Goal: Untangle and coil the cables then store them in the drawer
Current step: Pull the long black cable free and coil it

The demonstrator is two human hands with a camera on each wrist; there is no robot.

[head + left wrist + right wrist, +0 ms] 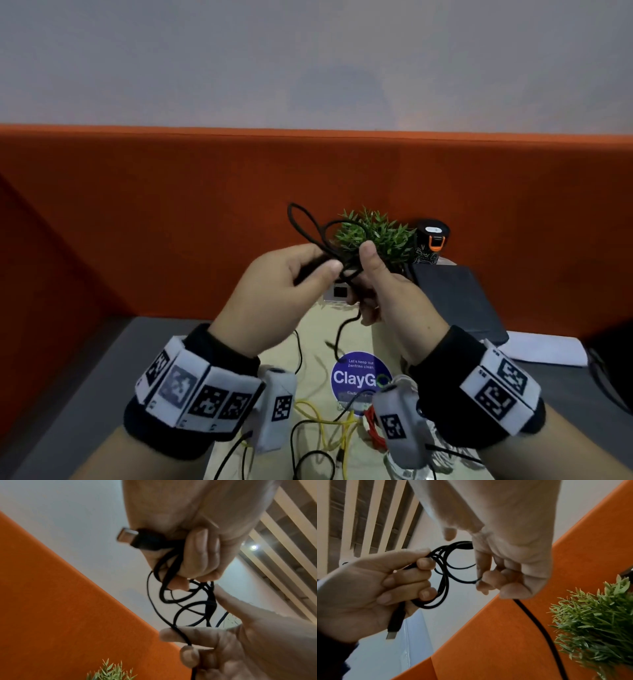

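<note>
Held the black USB cable [310, 222] in the air just in front of the potted plant [373, 233], with both hands on it. Clenched the grip of the left hand [291, 274] around the gathered loops, with the USB plug [127, 535] poking out past the palm. Pinched a single strand with the right hand [387, 291], fingers curled, and let the tail hang down toward the surface [85, 377].

Judged the coil loose and uneven. Risked springing the loops open if the left grip eased. Risked pulling a crossing into a knot by tugging the pinched strand hard. Could also have snagged the hanging tail on the yellow cable [322, 414] and the orange cable [371, 428] heaped below, nearer the body than the plant, and dragged them along. Might have caught a raised loop in the plant's leaves, being so close.

Saw a grey surface with a beige mat [315, 329] and a round ClayGo sticker [359, 377] in front of the plant. Noted a black bottle [432, 240] just right of the plant, and a dark flat case [455, 298] and white paper [548, 349] further right. Found an orange partition [137, 205] behind the plant, a pale wall [308, 68] above it, and a slatted ceiling [283, 547]. Saw no drawer.
</note>
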